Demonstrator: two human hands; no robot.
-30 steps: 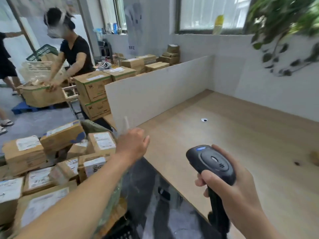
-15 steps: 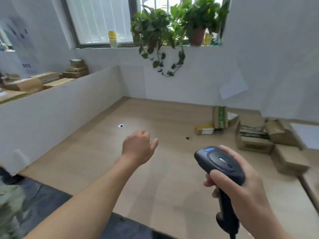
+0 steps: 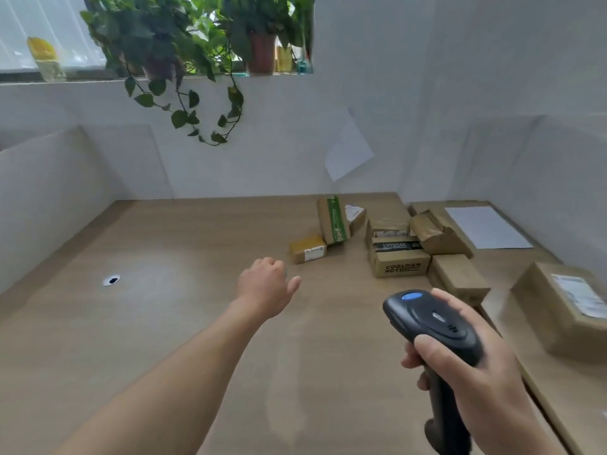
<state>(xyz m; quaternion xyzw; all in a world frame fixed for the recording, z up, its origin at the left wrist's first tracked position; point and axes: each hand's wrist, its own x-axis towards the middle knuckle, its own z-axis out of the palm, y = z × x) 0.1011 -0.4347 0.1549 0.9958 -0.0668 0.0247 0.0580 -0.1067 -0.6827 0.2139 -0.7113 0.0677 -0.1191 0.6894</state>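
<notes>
The right grip (image 3: 476, 372) is clamped on a black barcode scanner (image 3: 433, 323), fingers wrapped round its handle and the thumb laid along the side of its head. The scanner is held upright in the air at the lower right, above the near part of the wooden bench (image 3: 164, 339), its blue light facing up and its nose pointing away from the person.

The left grip (image 3: 264, 290) is stretched forward over the middle of the bench. Its fingers are loosely bent, the thumb stands out to the right, and it holds nothing and touches nothing. Nearest to it, just beyond and to its right, a small flat carton (image 3: 307, 249) with a white label lies on the bench. Leaning behind that carton stands a tall carton with a green stripe (image 3: 333, 220).

Further right sits a cluster of brown parcels, among them a box printed COOLMAN NOTE (image 3: 399, 262). A larger labelled box (image 3: 565, 307) stands at the far right edge, well apart from the cluster. A white sheet (image 3: 486, 226) lies on the bench behind the parcels.

A round cable hole (image 3: 111, 280) marks the left of the bench, near a low white partition (image 3: 39, 198). Trailing potted plants (image 3: 157, 37) stand on the window sill above the back wall
</notes>
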